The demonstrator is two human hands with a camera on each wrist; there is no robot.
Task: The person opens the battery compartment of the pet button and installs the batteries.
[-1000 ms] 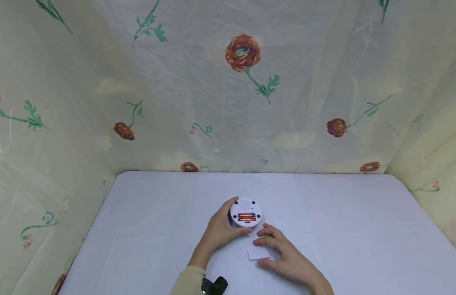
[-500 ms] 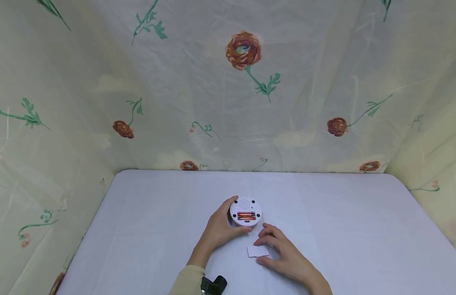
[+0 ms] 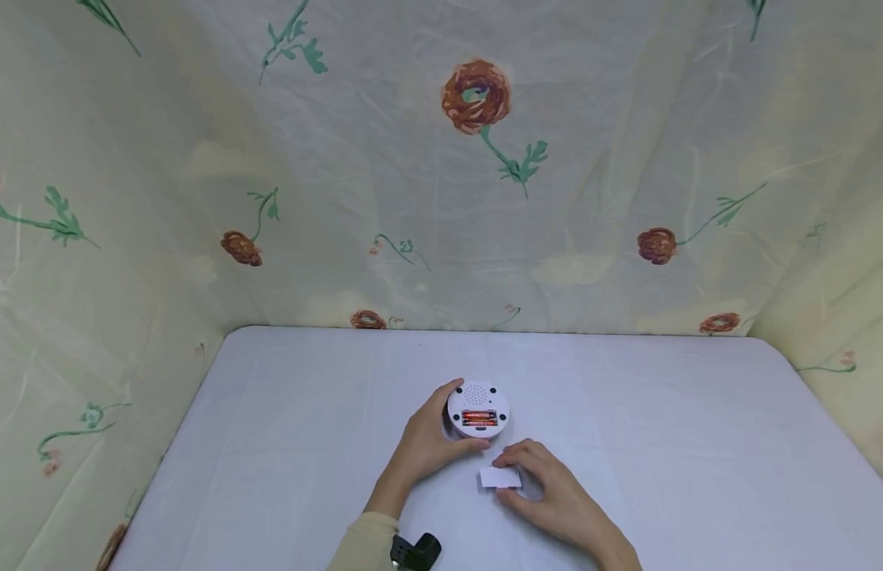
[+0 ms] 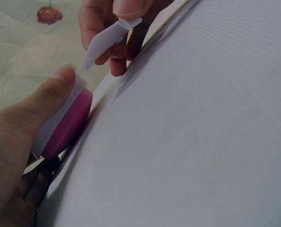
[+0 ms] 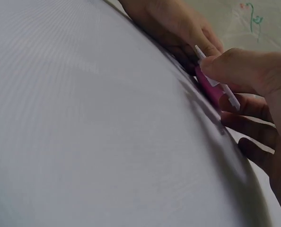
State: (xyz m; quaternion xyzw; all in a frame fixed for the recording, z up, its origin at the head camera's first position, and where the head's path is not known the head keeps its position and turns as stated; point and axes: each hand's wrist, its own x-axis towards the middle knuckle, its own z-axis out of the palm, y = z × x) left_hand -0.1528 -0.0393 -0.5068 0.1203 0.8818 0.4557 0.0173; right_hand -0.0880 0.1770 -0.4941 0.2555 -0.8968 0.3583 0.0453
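A round white device (image 3: 477, 396) lies with its underside up, showing a speaker grille, small dark feet and a battery bay with red batteries (image 3: 479, 418). Its other half is pink in the left wrist view, where the pink body (image 4: 72, 124) faces the table. My left hand (image 3: 425, 444) grips the device by its left side, thumb at the near edge and fingers around the far edge. My right hand (image 3: 548, 488) pinches a small white battery cover (image 3: 500, 477) between thumb and fingers, just in front of the device. In the right wrist view the cover (image 5: 232, 98) is tilted, above the cloth.
A white cloth covers the table (image 3: 306, 444). Flower-printed curtains (image 3: 577, 198) enclose its back and sides. A black wrist strap with a camera (image 3: 416, 551) sits by the left sleeve at the front.
My right fingers have closed on the battery cover and raised it from the table, tilting it. The left hand and the device have stayed in place.
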